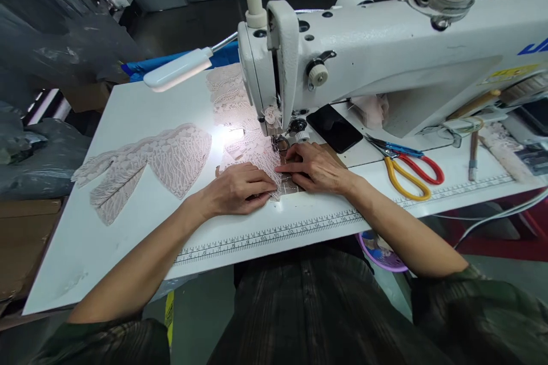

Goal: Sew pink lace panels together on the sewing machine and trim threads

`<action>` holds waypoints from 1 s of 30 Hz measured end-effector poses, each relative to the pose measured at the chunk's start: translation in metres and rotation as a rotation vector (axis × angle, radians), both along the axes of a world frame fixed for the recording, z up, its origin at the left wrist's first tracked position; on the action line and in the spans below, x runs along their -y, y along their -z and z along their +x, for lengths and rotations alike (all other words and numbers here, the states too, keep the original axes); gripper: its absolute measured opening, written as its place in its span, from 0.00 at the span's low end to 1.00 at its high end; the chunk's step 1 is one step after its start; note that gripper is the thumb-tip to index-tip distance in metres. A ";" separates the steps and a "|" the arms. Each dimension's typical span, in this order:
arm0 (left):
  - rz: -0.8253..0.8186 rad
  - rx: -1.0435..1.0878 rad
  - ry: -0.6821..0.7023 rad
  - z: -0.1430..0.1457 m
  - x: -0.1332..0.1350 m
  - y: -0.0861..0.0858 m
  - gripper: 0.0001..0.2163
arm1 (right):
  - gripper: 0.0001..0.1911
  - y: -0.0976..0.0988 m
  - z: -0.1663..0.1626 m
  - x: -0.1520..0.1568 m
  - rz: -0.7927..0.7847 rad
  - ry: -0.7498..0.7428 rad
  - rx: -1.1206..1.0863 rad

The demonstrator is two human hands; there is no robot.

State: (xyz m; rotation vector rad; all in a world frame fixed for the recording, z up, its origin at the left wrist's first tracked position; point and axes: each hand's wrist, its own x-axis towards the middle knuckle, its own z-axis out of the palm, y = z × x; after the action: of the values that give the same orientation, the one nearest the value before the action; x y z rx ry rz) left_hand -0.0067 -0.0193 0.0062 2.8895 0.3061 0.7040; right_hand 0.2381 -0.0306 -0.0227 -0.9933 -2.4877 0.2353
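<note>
A pale pink lace piece (252, 150) lies under the presser foot (276, 142) of a white sewing machine (342, 40). My left hand (242, 187) rests on the lace's near part, fingers together and bent, holding its edge down; the thumb is hidden. Just right of the needle area, my right hand (315, 168) has its fingers bent and closed at the lace's right edge, the index fingertip touching it. Both hands are close together in front of the foot. A lit lamp (180, 70) shines on the lace from the left.
Another lace piece (180, 157) with pointed lobes lies left on the white table (141, 239). Right of my right hand are a black phone (334, 128) and scissors (406, 168) with yellow and red handles. A ruler strip (274, 236) runs along the front edge. A purple basket (385, 262) stands below.
</note>
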 end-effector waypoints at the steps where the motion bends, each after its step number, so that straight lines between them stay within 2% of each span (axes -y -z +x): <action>1: -0.033 -0.034 0.011 0.001 -0.003 -0.003 0.06 | 0.18 0.000 0.001 0.000 0.001 -0.012 0.005; 5: -0.162 -0.107 0.053 0.004 -0.013 -0.011 0.08 | 0.18 -0.002 0.002 0.001 0.008 0.006 0.013; 8: -0.175 -0.075 0.024 0.004 -0.012 -0.011 0.08 | 0.18 -0.003 0.001 0.001 -0.001 0.003 0.021; 13: -0.092 -0.071 -0.032 0.002 -0.004 -0.007 0.09 | 0.18 -0.004 0.001 0.001 -0.037 0.014 0.044; 21: 0.024 -0.081 -0.072 0.000 -0.007 -0.001 0.08 | 0.20 -0.006 -0.005 0.002 -0.034 0.141 0.177; 30: 0.179 0.015 -0.217 0.007 -0.004 0.009 0.06 | 0.21 -0.011 -0.010 0.000 -0.030 0.211 0.249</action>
State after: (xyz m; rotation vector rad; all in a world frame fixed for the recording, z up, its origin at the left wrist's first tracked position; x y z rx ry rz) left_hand 0.0004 -0.0156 -0.0026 3.0481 0.5906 0.8268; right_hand 0.2278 -0.0304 -0.0113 -1.3605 -2.5763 0.0863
